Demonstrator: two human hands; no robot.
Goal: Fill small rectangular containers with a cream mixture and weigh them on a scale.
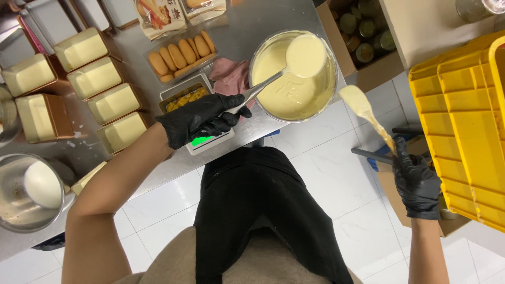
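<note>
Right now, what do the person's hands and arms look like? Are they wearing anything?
Both hands wear thin, shiny black gloves that fit snugly and end at the wrists: the left hand and the right hand. Above the gloves both forearms are bare, with no sleeves showing, and no watch or bracelet in sight. The gloves look smooth and a little wrinkled at the knuckles.

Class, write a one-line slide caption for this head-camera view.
Gloved left hand lifts a full ladle over a bowl of batter; right hand holds a coated spatula.
</note>
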